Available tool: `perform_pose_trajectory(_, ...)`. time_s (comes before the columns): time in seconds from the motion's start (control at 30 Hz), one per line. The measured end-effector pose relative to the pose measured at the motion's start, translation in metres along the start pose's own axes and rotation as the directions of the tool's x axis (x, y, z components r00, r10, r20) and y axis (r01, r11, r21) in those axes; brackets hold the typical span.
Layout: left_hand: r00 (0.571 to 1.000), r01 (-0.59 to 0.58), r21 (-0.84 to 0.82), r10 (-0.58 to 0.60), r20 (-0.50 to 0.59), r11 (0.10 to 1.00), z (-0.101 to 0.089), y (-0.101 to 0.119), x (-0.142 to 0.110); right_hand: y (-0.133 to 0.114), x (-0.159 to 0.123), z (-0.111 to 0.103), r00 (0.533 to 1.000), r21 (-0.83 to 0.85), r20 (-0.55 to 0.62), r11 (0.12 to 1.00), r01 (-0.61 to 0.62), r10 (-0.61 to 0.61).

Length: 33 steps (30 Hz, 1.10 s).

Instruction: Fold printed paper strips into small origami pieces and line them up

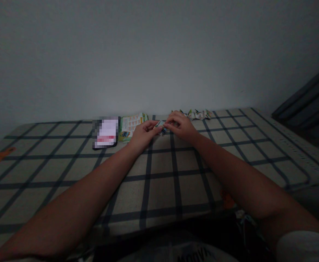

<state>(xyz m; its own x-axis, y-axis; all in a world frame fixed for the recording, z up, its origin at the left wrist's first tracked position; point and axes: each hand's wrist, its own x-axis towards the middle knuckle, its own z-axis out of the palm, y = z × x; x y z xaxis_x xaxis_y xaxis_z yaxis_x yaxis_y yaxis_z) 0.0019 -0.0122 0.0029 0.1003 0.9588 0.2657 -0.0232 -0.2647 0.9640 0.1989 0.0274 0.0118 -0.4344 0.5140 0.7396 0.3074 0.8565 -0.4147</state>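
Over checked cloth (162, 193), a printed piece (160, 123) pinched in both hands (180, 126), crumpled wrappers (200, 115) nearby, contents unclear.

A checked cloth (161, 194) carries, near its far edge, a phone (106, 131), green printed sheets (132, 125) just beside it and, farther right, crumpled wrappers (200, 115)

A small piece (161, 123), pale with bluish and dark patches, is pinched between the fingers of the left hand (144, 133) and right hand (180, 125). Its visible part sits at a slant, its far end leaning right. The fingers cover much of it, and its full outline and markings are too small and dim to read. It is toward the surface's (162, 156) far side.
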Motion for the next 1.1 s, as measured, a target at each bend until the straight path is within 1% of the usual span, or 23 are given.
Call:
perform_pose_trajectory(0.1, 0.998, -0.052, 0.078, 0.055, -0.039, 0.996, -0.0002, 0.001, 0.0001, -0.0005, 0.0001, -0.0003, 1.0, 0.014, 0.029, 1.0, 0.0, 0.0)
perform_pose_trajectory(0.23, 0.992, -0.092, 0.204, 0.107, -0.061, 0.974, -0.0015, 0.0018, 0.0004, -0.0007, 0.0003, 0.0009, 0.999, 0.035, 0.005, 0.998, 0.043, -0.043)
perform_pose_trajectory(0.43, 0.993, -0.103, 0.232, 0.112, -0.025, 0.967, -0.0011, 0.0063, -0.0013, -0.0023, 0.0011, 0.001, 0.999, 0.065, -0.005, 0.997, 0.034, -0.034)
perform_pose_trajectory(0.53, 0.991, -0.122, 0.262, 0.133, -0.025, 0.957, -0.0016, 0.0062, -0.0016, -0.0039, 0.0008, 0.0002, 1.0, 0.076, 0.016, 0.997, 0.002, -0.003)
perform_pose_trajectory(0.6, 0.99, -0.126, 0.274, 0.138, -0.026, 0.954, -0.0026, 0.0047, -0.0014, -0.0051, 0.0005, -0.0002, 0.999, 0.086, 0.026, 0.995, -0.048, 0.045)
perform_pose_trajectory(0.7, 0.99, -0.139, 0.298, 0.141, 0.014, 0.944, -0.0042, 0.0029, -0.0013, -0.007, 0.0006, -0.0004, 0.995, 0.109, 0.02, 0.989, -0.1, 0.098)
perform_pose_trajectory(0.83, 0.987, -0.16, 0.377, 0.143, 0.074, 0.912, -0.0048, 0.0032, -0.0022, -0.0087, 0.0026, -0.0006, 0.997, 0.126, 0.046, 0.99, -0.06, 0.054)
perform_pose_trajectory(0.93, 0.988, -0.15, 0.372, 0.125, 0.088, 0.916, -0.004, 0.0037, -0.003, -0.0088, 0.0039, -0.0008, 0.997, 0.119, 0.04, 0.99, -0.071, 0.067)
perform_pose_trajectory(1.0, 0.99, -0.138, 0.349, 0.119, 0.074, 0.927, -0.0035, 0.0033, -0.0028, -0.0078, 0.0041, -0.0009, 0.993, 0.124, 0.032, 0.986, -0.113, 0.11)
perform_pose_trajectory(1.1, 0.988, -0.147, 0.343, 0.155, 0.005, 0.928, -0.0033, 0.002, -0.0011, -0.0047, 0.0038, -0.0012, 0.981, 0.158, -0.002, 0.969, -0.19, 0.193)
